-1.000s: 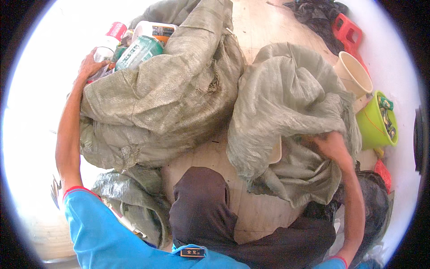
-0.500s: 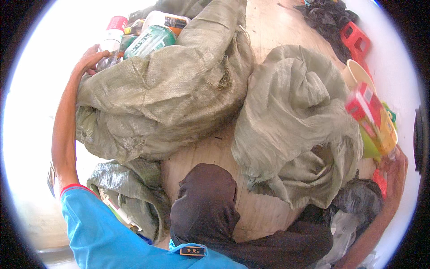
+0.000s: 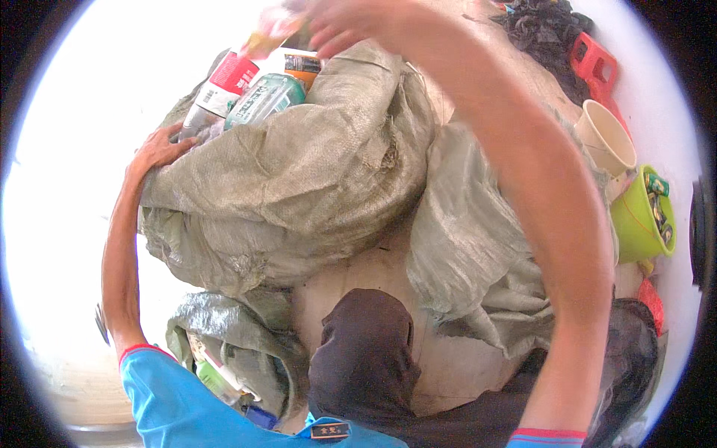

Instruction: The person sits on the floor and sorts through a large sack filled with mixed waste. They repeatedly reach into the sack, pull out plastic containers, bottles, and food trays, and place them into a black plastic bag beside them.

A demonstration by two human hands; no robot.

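Head view. Landmark: large woven sack (image 3: 299, 179), coarse grey-green fabric, bulging and creased, its mouth at upper left.

Left hand (image 3: 163, 147): at the sack's mouth, fingers partly spread over the rim, beside the bottle; whether they pinch the fabric cannot be told.

Right hand (image 3: 345, 28): above the sack's mouth, motion-blurred, fingers slightly bent; a smeared red-and-yellow item (image 3: 275, 31) lies at the fingertips, grip or release not distinguishable.

In the sack's mouth: one clear bottle (image 3: 224, 84), cylindrical, red-and-white label, tilted; one green-and-white container (image 3: 267, 98), rounded, glossy; one white container (image 3: 302, 66), orange-and-black label.

Right of the sack: second woven sack (image 3: 478, 246), paler, loosely folded, partly behind the right forearm; farther right, cream tub (image 3: 606, 142), tapered, and lime-green bucket (image 3: 635, 224) containing small cans.

Below the sack: smaller dark-green sack (image 3: 258, 321), slack, shiny, packaging inside.
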